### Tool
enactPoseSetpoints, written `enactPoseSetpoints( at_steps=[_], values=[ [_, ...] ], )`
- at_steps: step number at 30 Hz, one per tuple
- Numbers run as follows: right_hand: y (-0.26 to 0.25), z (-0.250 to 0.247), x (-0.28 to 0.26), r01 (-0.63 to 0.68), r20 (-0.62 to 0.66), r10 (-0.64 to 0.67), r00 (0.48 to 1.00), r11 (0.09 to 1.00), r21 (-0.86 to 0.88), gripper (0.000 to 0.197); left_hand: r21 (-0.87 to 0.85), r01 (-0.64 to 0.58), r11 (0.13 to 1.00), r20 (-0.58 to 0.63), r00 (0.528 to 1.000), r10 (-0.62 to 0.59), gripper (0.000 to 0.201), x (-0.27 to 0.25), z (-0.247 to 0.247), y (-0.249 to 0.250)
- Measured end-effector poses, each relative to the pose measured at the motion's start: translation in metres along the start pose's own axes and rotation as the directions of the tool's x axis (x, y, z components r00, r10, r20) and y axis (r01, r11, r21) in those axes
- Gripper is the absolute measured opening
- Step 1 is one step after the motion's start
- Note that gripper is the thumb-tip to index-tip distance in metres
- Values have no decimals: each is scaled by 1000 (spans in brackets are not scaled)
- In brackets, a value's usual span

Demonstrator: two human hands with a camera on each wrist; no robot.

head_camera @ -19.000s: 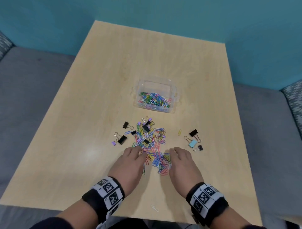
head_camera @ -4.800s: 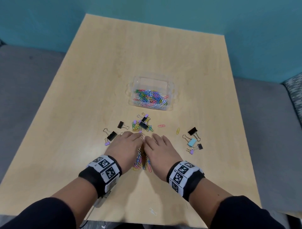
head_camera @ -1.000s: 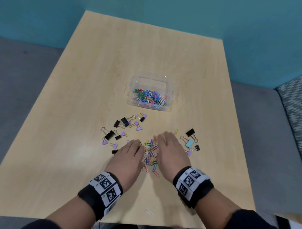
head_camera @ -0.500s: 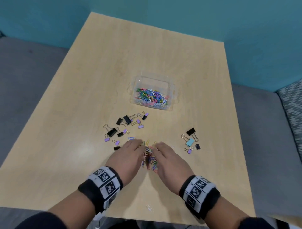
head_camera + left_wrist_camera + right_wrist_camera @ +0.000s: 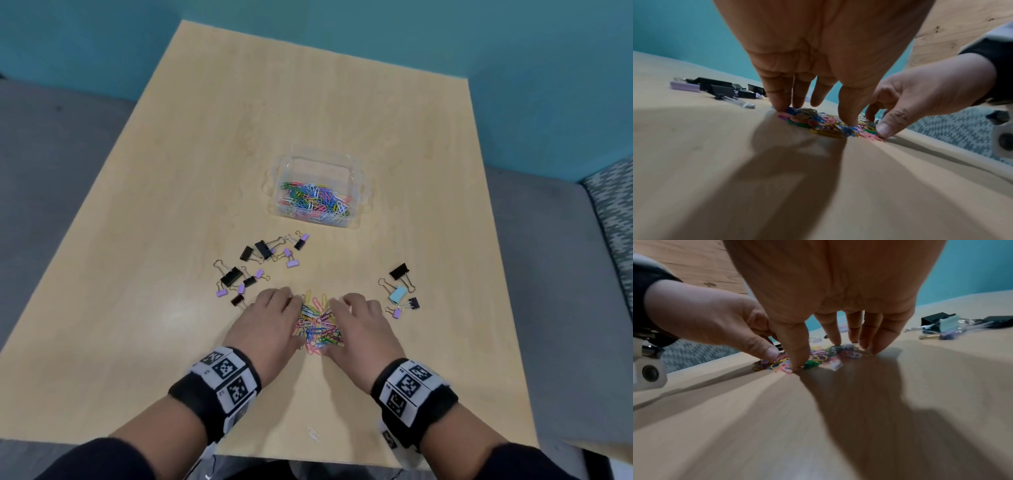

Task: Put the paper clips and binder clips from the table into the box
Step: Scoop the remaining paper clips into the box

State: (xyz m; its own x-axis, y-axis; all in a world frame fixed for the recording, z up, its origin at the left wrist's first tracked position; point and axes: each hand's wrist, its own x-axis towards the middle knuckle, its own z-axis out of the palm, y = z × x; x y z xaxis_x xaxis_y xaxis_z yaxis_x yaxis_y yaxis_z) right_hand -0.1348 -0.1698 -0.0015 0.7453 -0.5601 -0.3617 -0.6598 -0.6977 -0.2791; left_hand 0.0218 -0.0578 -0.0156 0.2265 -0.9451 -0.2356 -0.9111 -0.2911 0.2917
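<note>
A small heap of coloured paper clips lies on the wooden table between my two hands. My left hand touches the heap's left side with straight fingertips. On the heap's right side my right hand does the same, fingertips down on the table. Neither hand holds anything. The clear plastic box stands farther back, with many coloured paper clips inside. Black and purple binder clips lie scattered left of the hands; black, blue and purple binder clips lie to the right.
One white paper clip lies alone near the table's front edge. Grey seating surrounds the table, with a patterned cushion at the right. A teal wall rises behind.
Both hands have drawn the loose paper clips into a tighter heap between them. The hands sit slightly farther apart than half a second ago.
</note>
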Motion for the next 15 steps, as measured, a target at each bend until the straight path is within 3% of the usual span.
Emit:
enactPoseSetpoints(
  at_steps=[8,11,15],
  values=[
    [2,4,-8,-47,10,47,999,999,-4,72,-43,43,998,-31,999,-45,71,-2,4,-4],
    [-14,5,6,26,-14,-26,1000,1000,10,61,-131,70,989,-28,997,-74,54,9,3,4],
    [-26,2,22,124,-28,-125,992,991,-47,31,-125,80,989,-36,996,-85,19,21,0,7]
  ],
)
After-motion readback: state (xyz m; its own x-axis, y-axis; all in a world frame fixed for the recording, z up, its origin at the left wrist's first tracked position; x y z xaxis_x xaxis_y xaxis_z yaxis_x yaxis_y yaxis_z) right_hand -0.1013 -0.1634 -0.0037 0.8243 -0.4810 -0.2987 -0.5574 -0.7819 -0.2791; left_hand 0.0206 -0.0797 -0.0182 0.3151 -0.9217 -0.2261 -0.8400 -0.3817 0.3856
